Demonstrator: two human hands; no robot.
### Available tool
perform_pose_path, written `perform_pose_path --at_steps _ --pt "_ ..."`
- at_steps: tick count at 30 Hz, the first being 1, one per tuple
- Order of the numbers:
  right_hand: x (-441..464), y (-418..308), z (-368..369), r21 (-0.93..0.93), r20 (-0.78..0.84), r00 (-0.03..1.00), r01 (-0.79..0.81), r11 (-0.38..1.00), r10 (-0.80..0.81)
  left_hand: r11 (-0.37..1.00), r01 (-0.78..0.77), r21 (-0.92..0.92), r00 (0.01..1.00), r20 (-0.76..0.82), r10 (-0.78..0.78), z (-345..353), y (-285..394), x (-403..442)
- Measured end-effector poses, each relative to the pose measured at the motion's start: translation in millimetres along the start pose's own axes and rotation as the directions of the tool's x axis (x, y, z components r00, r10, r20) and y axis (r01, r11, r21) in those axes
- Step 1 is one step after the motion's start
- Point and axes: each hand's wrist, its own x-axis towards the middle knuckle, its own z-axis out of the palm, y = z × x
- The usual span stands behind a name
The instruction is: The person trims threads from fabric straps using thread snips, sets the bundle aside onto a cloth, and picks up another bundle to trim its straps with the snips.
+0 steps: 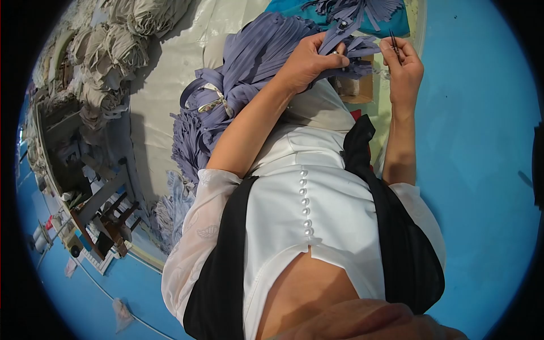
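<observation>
My left hand (314, 61) is closed on a purple-blue fabric strip (334, 39), pinching it between thumb and fingers. A small round shiny button (343, 24) shows on the strip above my fingers. Just to the right, my right hand (403, 71) grips small black thread snips (394, 46) with their thin points upward. The fingertips of that hand are near the ends of the strips, and whether they touch cannot be made out. A large bundle of the same purple-blue strips (260, 51) lies beside my left forearm, tied with a patterned band (212, 102).
More purple strips rest on a blue-teal cloth (391, 20) at the top. Under my hands is a cardboard box (357, 88). Grey-beige fabric bundles (113, 48) are piled at upper left, near a wooden stool (107, 198). Blue floor (476, 141) extends along the right.
</observation>
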Motion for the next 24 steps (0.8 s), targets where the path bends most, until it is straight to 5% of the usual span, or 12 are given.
perform_pose_path --at_steps 3,10,13,24 --pt "-8 -16 0 -0.158 0.08 0.982 0.184 0.97 -0.173 0.996 -0.082 -0.018 0.995 -0.057 0.081 9 0 1" --pt "-10 -21 -2 -0.571 0.23 0.904 0.425 0.702 -0.361 1.0 0.015 0.0 0.999 -0.051 -0.015 5 -5 3" --pt "-2 -22 -3 -0.59 0.3 0.855 0.515 0.622 -0.424 0.999 0.038 0.027 0.999 -0.036 -0.037 5 -3 2" --pt "-3 -30 -3 -0.471 0.343 0.919 0.346 0.812 -0.194 0.998 -0.028 0.055 0.999 -0.032 0.03 8 -4 0"
